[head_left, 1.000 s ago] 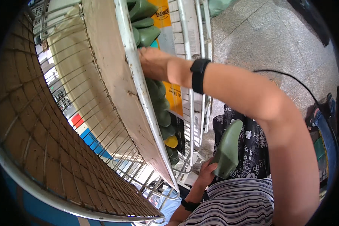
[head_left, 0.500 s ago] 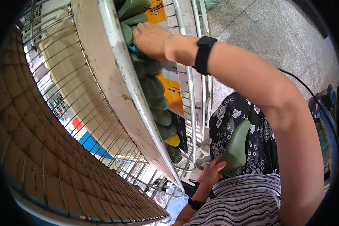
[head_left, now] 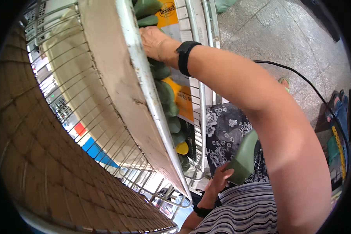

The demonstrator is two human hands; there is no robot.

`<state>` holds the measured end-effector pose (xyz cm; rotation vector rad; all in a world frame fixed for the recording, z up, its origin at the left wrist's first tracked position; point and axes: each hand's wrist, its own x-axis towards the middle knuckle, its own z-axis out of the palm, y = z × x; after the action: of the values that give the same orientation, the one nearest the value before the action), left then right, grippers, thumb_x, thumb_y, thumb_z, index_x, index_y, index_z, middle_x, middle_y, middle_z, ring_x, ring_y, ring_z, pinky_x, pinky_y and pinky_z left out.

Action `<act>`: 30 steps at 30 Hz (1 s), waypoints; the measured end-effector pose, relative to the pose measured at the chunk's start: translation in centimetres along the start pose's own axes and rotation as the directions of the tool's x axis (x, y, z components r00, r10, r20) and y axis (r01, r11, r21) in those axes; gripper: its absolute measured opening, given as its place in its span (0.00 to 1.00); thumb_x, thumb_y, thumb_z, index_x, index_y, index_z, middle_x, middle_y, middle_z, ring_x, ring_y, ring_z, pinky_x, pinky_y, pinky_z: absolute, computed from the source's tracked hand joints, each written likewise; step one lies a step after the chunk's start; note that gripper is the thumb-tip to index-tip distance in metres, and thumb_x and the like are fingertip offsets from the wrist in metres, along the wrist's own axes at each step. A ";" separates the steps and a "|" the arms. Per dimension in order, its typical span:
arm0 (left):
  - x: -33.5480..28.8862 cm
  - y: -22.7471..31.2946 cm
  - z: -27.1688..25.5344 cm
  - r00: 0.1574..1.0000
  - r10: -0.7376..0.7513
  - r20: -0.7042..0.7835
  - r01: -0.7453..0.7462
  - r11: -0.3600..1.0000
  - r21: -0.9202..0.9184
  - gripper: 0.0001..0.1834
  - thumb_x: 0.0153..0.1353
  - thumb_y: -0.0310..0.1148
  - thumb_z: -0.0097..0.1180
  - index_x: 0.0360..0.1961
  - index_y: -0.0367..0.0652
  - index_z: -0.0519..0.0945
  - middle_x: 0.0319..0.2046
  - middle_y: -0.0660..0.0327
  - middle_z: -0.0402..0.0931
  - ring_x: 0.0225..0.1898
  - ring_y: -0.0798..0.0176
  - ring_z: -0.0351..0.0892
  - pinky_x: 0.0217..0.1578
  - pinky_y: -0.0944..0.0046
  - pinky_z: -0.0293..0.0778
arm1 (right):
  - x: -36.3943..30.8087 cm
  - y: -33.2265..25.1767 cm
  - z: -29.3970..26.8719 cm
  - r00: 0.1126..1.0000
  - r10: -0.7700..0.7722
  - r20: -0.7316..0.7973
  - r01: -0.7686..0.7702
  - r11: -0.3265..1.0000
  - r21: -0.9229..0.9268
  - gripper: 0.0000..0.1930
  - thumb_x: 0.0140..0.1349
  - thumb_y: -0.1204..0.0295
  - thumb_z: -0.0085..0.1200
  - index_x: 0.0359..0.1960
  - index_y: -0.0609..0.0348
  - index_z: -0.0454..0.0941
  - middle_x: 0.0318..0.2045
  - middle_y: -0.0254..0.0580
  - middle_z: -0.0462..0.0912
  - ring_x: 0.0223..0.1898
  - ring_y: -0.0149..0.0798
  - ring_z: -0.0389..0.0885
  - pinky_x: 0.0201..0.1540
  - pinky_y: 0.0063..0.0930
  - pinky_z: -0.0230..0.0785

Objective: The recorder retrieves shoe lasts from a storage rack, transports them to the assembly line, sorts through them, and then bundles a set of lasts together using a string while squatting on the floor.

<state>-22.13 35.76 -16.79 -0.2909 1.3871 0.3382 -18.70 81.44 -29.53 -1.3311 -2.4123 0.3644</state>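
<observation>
Holds a green shoe last (head_left: pixel 241 162) in the left hand (head_left: pixel 221 177), with thumb and fingers closed around its lower end, in front of a floral skirt (head_left: pixel 227 130). Reaches with the right hand (head_left: pixel 155 42) beside a white rail (head_left: pixel 153 101), near more green lasts (head_left: pixel 166 93); hard to tell whether gripping one, with fingertips hidden.

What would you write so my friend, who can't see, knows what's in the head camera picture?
A person's left-hand grip holds a smooth green foot-shaped form over flowered black clothing, while the right-hand grip reaches among similar green forms in a scuffed white metal rack. Whether it holds one is hidden.
</observation>
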 end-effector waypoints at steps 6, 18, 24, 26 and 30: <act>-0.4 -0.7 -0.5 0.997 0.056 -0.052 -0.046 0.981 0.187 0.33 0.54 0.40 0.62 0.57 0.31 0.69 0.45 0.58 0.76 0.44 0.66 0.75 0.47 0.66 0.70 | -2.5 1.8 -2.0 0.983 -0.185 0.001 0.183 0.976 0.118 0.11 0.53 0.74 0.53 0.38 0.60 0.79 0.34 0.46 0.83 0.38 0.49 0.81 0.37 0.37 0.77; -1.6 0.1 4.1 0.979 0.200 0.040 -0.204 0.951 0.231 0.32 0.53 0.41 0.60 0.53 0.29 0.69 0.43 0.53 0.76 0.44 0.60 0.78 0.48 0.60 0.73 | -26.2 2.3 -17.1 0.750 0.493 0.441 -0.442 -0.123 0.889 0.30 0.52 0.64 0.61 0.54 0.70 0.69 0.33 0.44 0.81 0.32 0.30 0.79 0.31 0.23 0.72; -2.9 1.2 6.8 0.968 0.218 0.125 -0.248 0.907 0.342 0.23 0.58 0.44 0.54 0.47 0.36 0.75 0.37 0.57 0.79 0.34 0.61 0.79 0.29 0.63 0.73 | -33.4 3.1 -27.3 0.697 0.596 0.399 -0.394 -0.147 0.907 0.27 0.53 0.66 0.62 0.53 0.68 0.71 0.33 0.41 0.81 0.30 0.29 0.79 0.30 0.24 0.73; -2.6 0.5 7.4 0.955 0.257 0.146 -0.290 0.912 0.289 0.22 0.58 0.45 0.54 0.46 0.37 0.75 0.36 0.58 0.79 0.32 0.62 0.78 0.27 0.64 0.71 | -34.9 3.8 -28.5 0.700 0.635 0.326 -0.327 -0.120 0.937 0.27 0.53 0.67 0.61 0.53 0.67 0.71 0.33 0.41 0.81 0.29 0.29 0.79 0.30 0.24 0.73; -1.9 -0.7 8.1 0.957 0.256 0.139 -0.278 0.944 0.180 0.22 0.57 0.47 0.56 0.45 0.41 0.75 0.34 0.59 0.79 0.31 0.63 0.78 0.24 0.64 0.70 | -35.8 3.7 -28.4 0.707 0.542 0.455 -0.439 -0.169 0.882 0.25 0.54 0.67 0.61 0.53 0.65 0.71 0.33 0.41 0.81 0.29 0.31 0.80 0.27 0.25 0.74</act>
<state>-14.78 38.18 -13.65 0.0826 1.3366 0.4308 13.83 54.34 -12.05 -1.2930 -0.6976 1.7593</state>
